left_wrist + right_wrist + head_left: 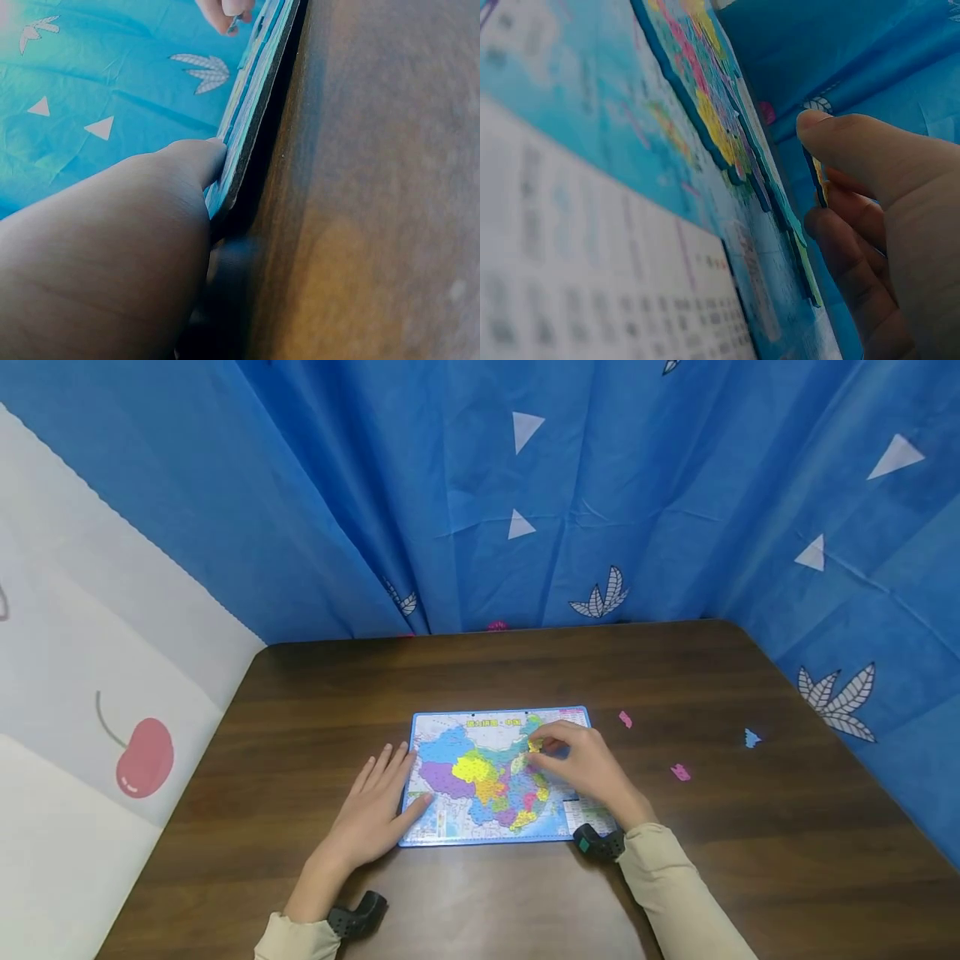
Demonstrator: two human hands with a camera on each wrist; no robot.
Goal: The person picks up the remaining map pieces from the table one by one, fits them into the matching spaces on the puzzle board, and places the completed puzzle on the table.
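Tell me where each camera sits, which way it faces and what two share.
Head: worn on the head, facing forward and down at the map board, table and curtain; left hand, right hand and sleeves show.
Left wrist: on that wrist, looking along the board's edge; left hand close up, right hand's fingertips at top.
Right wrist: on that wrist, looking across the board at the right hand pinching a piece.
Shared: head and right wrist both show right hand and board.

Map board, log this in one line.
left hand: touches map board; right hand: pinches yellow piece over it; table: pink pieces, blue piece
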